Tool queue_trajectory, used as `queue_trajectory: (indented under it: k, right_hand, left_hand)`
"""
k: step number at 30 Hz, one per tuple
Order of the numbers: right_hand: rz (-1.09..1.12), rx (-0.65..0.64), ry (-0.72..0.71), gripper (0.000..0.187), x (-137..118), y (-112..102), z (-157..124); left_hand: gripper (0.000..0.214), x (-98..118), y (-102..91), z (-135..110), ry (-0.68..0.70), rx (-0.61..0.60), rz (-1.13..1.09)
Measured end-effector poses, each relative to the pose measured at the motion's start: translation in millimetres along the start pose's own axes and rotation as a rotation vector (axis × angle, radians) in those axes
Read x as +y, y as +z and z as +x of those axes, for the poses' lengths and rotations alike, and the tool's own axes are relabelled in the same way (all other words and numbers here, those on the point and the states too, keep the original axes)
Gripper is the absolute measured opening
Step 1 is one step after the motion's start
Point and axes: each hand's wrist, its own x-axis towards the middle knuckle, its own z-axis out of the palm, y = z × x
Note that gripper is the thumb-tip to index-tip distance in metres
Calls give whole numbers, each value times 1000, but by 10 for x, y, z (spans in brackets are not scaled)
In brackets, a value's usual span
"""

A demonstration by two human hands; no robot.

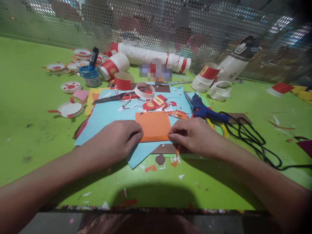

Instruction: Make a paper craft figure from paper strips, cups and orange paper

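An orange sheet of paper point(153, 125) lies before me, with a narrow strip folded along its near edge. My left hand point(124, 135) pinches the left end of that fold between thumb and fingers. At the right end, my right hand point(187, 133) pinches the same fold. Underneath is a large light blue sheet of paper point(104, 118), one corner pointing toward me. Just beyond the orange paper lie red and gold paper cutouts point(156, 102) and small scraps. A blue glue gun point(204, 110) rests past my right hand.
Yellow-handled scissors point(221, 128) lie partly under the glue gun, whose black cord point(251, 139) trails right. Behind are stacked paper cups point(151, 55), a white paper ring point(144, 91), a blue jar point(90, 76) and a white bottle point(234, 61). Cut cup bottoms point(69, 109) lie left. A perforated metal panel point(156, 26) stands behind.
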Motion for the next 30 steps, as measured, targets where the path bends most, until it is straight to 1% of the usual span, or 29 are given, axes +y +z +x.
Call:
queue_trajectory:
  k: [5, 8, 12, 15, 18, 20, 23, 26, 30]
  right_hand:
    - [33, 35, -1, 15, 14, 5, 5]
    - [61, 26, 19, 14, 25, 12, 18]
    - [40, 20, 58, 13, -1, 7, 26]
    - [-9, -49, 116, 11, -64, -33, 14]
    - [-48, -140, 156, 13, -129, -91, 3]
    - [-77, -180, 167, 16, -151, -124, 4]
    - [-96, -231, 145, 19, -150, -153, 13]
    - [-92, -255, 128, 21, -140, -161, 24]
    - [-110, -256, 131, 21, -140, -160, 39]
  left_hand:
    - [27, -33, -109, 65, -36, -63, -187]
    - [28, -41, -170, 84, -28, -57, -296]
    - [30, -29, -169, 60, -62, -98, -318]
    - [29, 2, -128, 35, -59, -136, -252]
    - [26, 56, -93, 25, -102, -148, -113]
    - [25, 89, -74, 21, -110, -129, -4]
    - [23, 107, -41, 11, -57, -95, 146]
    - [22, 90, -4, -1, -16, -88, 225]
    - [24, 64, 33, -7, -2, -79, 286]
